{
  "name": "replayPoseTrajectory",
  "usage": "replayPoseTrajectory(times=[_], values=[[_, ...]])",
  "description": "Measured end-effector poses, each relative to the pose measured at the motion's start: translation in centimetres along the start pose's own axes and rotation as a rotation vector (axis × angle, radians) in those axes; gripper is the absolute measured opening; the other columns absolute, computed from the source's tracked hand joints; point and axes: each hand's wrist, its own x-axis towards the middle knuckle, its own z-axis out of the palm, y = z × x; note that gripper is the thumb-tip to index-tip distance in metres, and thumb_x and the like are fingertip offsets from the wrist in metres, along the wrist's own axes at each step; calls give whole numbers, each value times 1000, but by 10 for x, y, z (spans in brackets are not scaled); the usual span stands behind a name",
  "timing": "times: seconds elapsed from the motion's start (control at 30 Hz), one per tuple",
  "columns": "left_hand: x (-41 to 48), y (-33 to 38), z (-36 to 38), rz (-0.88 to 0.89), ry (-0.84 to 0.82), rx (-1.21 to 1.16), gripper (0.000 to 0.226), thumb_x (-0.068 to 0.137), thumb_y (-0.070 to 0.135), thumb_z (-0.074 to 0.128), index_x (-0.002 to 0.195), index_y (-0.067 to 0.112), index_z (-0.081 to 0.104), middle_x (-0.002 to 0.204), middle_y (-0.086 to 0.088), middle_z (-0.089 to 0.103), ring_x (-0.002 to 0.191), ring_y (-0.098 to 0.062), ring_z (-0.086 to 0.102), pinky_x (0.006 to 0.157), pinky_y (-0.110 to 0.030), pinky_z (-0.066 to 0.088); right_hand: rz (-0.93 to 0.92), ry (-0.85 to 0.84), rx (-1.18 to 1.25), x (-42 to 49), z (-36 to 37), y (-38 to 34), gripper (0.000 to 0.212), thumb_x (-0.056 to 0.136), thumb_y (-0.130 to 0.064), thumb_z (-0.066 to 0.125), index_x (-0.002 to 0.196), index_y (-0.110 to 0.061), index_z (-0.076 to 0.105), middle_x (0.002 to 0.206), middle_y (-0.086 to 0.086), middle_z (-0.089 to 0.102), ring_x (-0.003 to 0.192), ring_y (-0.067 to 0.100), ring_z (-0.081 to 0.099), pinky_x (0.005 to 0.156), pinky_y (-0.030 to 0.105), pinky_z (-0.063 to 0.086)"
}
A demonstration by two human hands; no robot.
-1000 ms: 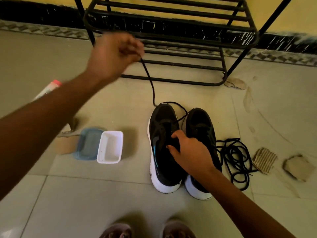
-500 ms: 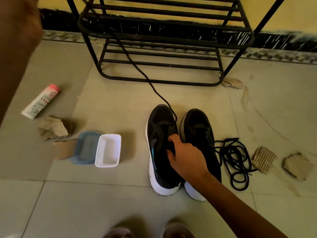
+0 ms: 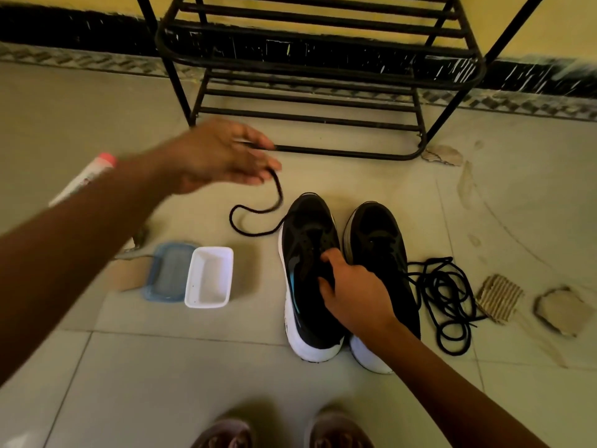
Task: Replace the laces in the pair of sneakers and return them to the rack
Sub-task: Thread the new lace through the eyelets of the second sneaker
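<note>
Underfoot, pale floor tiles (image 3: 135,367), yellow wall (image 3: 549,24).

Left hand (image 3: 223,155) raised, fingers spread, right hand (image 3: 353,294) gripping

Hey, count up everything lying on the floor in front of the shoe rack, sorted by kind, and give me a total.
Sneakers: 2, left and right
Black laces: 2, one trailing from the left sneaker, one loose pile
Plastic trays: 2, blue and white
Tube: 1
Cardboard scraps clearly visible: 3
Total: 10
</note>
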Motion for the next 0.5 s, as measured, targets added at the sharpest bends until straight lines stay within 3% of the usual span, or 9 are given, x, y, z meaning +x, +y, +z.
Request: replayPoseTrajectory(times=[0.1,0.23,0.33,0.43,0.5], values=[[21,-33,30,14,-48,233,33,79,-11,62,107,7,59,93,-11,71,71,-9,70,69,-20,56,0,-2,1,0,0,0,37,98,-34,42,132,-25,35,82,0,62,64,14,59,61,26,53],[29,-54,54,32,1,324,32,82,-13,57,106,9,57,95,-18,70,78,-19,68,74,-20,54,-8,4,-2,0,0,1,37,98,-34,42,133,-25,35,79,-1,61,62,15,58,59,26,52],[31,-65,60,115,18,339,25,85,-5,60,103,12,56,96,-11,72,80,-4,66,75,-8,47,-14,14,10,0,0,1,37,98,-34,42,133,-25,35,76,-3,57,59,12,55,56,23,48],[30,-66,61,130,-15,150,30,88,-4,56,113,12,52,95,-7,71,83,0,66,81,-11,49,-23,20,17,0,1,2,37,97,-34,43,132,-25,36,80,-1,61,63,15,59,61,28,53],[30,-68,63,69,-39,-85,37,90,-6,51,121,14,46,93,-5,70,84,-9,68,82,-20,53,-28,14,45,1,1,2,37,95,-35,47,130,-24,39,85,0,64,68,15,61,64,29,54]])
